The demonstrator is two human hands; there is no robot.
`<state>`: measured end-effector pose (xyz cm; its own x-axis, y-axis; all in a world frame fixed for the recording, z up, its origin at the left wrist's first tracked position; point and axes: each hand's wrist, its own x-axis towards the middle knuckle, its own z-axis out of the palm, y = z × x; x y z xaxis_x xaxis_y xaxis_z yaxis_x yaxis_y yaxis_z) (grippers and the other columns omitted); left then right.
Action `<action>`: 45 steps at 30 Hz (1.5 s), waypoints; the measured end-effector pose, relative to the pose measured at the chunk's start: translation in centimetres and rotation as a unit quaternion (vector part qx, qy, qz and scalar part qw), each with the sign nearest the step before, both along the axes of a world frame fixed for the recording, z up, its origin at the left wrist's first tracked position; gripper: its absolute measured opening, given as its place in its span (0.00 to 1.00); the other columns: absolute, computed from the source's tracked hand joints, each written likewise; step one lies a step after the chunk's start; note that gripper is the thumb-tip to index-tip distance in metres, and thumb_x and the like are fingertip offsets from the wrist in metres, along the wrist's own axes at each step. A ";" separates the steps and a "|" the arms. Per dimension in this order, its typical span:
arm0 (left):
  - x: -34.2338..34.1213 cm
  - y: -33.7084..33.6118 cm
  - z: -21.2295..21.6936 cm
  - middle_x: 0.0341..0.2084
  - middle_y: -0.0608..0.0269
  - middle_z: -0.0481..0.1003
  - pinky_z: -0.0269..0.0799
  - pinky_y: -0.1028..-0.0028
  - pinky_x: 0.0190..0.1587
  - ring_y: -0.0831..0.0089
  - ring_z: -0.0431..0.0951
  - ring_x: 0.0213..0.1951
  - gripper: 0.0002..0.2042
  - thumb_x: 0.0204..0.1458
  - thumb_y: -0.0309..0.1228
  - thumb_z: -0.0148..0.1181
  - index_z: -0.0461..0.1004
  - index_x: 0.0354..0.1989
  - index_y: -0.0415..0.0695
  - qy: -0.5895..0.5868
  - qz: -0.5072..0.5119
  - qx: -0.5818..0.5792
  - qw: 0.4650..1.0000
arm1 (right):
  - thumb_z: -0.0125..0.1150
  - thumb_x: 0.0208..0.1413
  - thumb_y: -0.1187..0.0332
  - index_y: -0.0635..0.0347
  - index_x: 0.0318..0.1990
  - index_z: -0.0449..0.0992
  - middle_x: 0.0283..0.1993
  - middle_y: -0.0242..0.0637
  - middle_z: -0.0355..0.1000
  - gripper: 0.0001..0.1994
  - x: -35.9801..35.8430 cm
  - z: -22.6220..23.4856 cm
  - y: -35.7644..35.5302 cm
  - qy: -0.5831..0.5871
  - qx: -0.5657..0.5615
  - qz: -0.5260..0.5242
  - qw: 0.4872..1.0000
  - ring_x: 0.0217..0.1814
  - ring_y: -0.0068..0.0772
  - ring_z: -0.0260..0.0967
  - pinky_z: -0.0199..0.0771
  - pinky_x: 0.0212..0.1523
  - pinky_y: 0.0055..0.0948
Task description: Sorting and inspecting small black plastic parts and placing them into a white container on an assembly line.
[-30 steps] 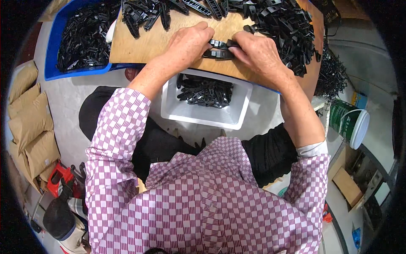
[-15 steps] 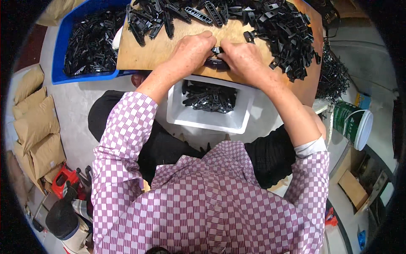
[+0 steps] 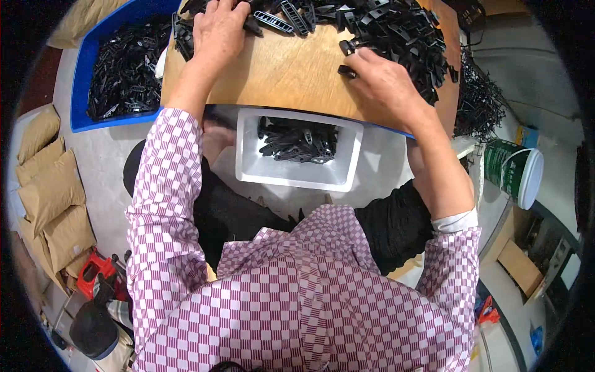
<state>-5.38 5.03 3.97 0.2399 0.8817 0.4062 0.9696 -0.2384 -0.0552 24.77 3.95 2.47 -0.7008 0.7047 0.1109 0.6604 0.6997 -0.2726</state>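
- trouble first: the right hand (image 3: 385, 80) sits right up against the heap of black clip parts (image 3: 403, 37), and a careless grab could well bring up two tangled pieces, since they lie crossed over one another.
- another risk, over at the left hand (image 3: 218, 34): the slotted black strips (image 3: 273, 22) just to its right lie at odd angles, so a hasty drag might pull neighbours along.
- and below, nearer the body than both hands, the white bin (image 3: 248, 166) is under the edge of the wooden board (image 3: 285, 74); a knocked part could slide off that edge and fall in by accident.
- now the hands! the left one is at the far side of the board, palm down, fingers bent over dark strips; its fingertips are partly lost, so whether they are clamped on one cannot be told.
- the right one has its fingers curled in close, a small black piece (image 3: 346, 71) showing just below the fingertips; touching or gripped, the view does not settle it.
- wide gap between the hands, bare wood in it.
- left of the left hand, the blue bin (image 3: 118, 123) holds more black parts.
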 end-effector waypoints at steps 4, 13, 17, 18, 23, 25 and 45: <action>-1.2 0.6 -2.4 0.35 0.54 0.73 0.72 0.57 0.42 0.52 0.76 0.41 0.11 0.47 0.28 0.60 0.73 0.39 0.44 0.049 -0.021 -0.005 0.999 | 0.59 0.53 0.73 0.61 0.45 0.68 0.42 0.44 0.67 0.12 -0.8 -1.3 -0.1 -0.051 0.016 0.005 0.999 0.46 0.49 0.72 0.76 0.42 0.42; 3.4 -1.9 -3.7 0.30 0.60 0.75 0.73 0.56 0.44 0.53 0.78 0.39 0.07 0.52 0.28 0.56 0.73 0.40 0.45 -0.031 -0.031 -0.246 0.968 | 0.60 0.53 0.72 0.61 0.42 0.68 0.41 0.44 0.68 0.11 -2.1 -1.3 -0.9 0.053 -0.048 -0.024 0.997 0.46 0.50 0.70 0.73 0.44 0.43; 4.3 -3.5 -2.8 0.33 0.57 0.75 0.74 0.57 0.42 0.52 0.79 0.41 0.06 0.54 0.27 0.55 0.74 0.40 0.47 -0.161 -0.091 -0.212 0.960 | 0.63 0.51 0.71 0.61 0.41 0.69 0.41 0.42 0.68 0.11 -2.4 -2.3 -1.3 0.146 -0.045 -0.021 0.988 0.45 0.49 0.70 0.72 0.45 0.42; 4.2 -3.5 -2.8 0.33 0.57 0.75 0.74 0.57 0.42 0.52 0.79 0.41 0.06 0.54 0.27 0.55 0.74 0.40 0.47 -0.161 -0.088 -0.212 0.960 | 0.63 0.51 0.71 0.61 0.41 0.69 0.41 0.42 0.68 0.11 -2.4 -2.3 -1.2 0.147 -0.045 -0.018 0.988 0.45 0.49 0.70 0.72 0.45 0.42; 3.8 -2.7 -3.1 0.39 0.57 0.73 0.74 0.56 0.42 0.51 0.77 0.43 0.10 0.55 0.27 0.57 0.74 0.45 0.51 -0.104 -0.095 -0.183 0.973 | 0.65 0.50 0.70 0.61 0.40 0.72 0.40 0.41 0.69 0.11 -1.1 -1.8 -0.7 0.037 0.052 0.006 0.998 0.45 0.47 0.69 0.71 0.45 0.41; 4.0 -2.5 -3.0 0.40 0.58 0.72 0.74 0.56 0.42 0.52 0.77 0.43 0.11 0.53 0.27 0.59 0.74 0.45 0.51 -0.096 -0.096 -0.185 0.973 | 0.66 0.49 0.69 0.60 0.39 0.72 0.39 0.41 0.69 0.11 -0.8 -1.6 -0.6 0.021 0.086 0.000 0.996 0.46 0.46 0.69 0.71 0.44 0.41; 3.1 -2.4 -3.6 0.31 0.54 0.72 0.71 0.57 0.39 0.49 0.76 0.37 0.08 0.48 0.27 0.64 0.72 0.33 0.39 -0.180 -0.180 -0.217 0.942 | 0.61 0.56 0.65 0.60 0.36 0.71 0.30 0.47 0.74 0.09 -5.2 -1.6 -0.3 0.000 -0.052 -0.014 0.999 0.33 0.52 0.74 0.72 0.34 0.46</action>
